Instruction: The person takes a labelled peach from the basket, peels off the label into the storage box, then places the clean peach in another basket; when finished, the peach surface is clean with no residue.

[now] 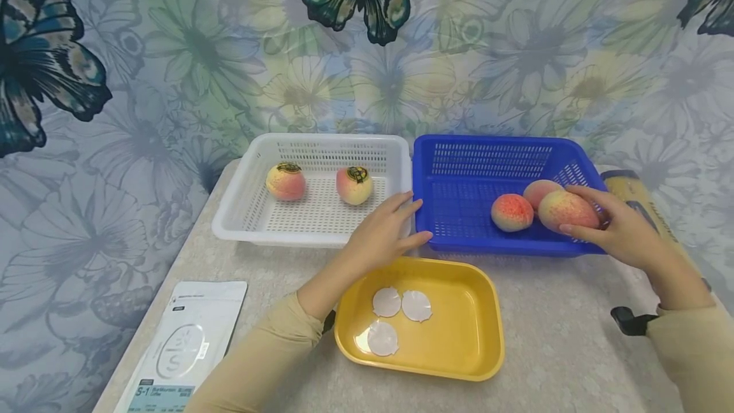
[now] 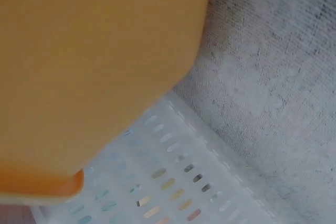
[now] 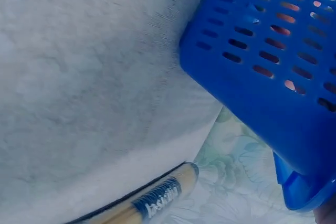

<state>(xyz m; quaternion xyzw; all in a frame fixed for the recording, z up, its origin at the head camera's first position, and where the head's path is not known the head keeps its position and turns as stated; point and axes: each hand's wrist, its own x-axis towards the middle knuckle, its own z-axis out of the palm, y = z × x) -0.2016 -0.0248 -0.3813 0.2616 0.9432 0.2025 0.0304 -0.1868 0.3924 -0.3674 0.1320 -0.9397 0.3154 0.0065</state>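
My right hand [image 1: 625, 228] grips a yellow-pink peach [image 1: 568, 211] at the right end of the blue basket [image 1: 459, 209], thumb on its near side and fingers over its top. Beside it in that basket lie a redder peach [image 1: 512, 213] and another peach [image 1: 541, 192], partly hidden behind the held one. My left hand [image 1: 383, 232] reaches over the adjoining rims of the two baskets with its fingers extended, holding nothing. In the white basket [image 1: 312, 214] sit a left peach [image 1: 287, 181] and a right peach [image 1: 353, 185], each bearing a black-and-gold sticker.
A yellow tray [image 1: 459, 336] with three pale round discs [image 1: 382, 338] stands in front of the baskets. At the left lies a white pouch [image 1: 189, 336]. A long tan packet [image 3: 157, 198] with a dark blue label lies right of the blue basket. Patterned cloth hangs behind.
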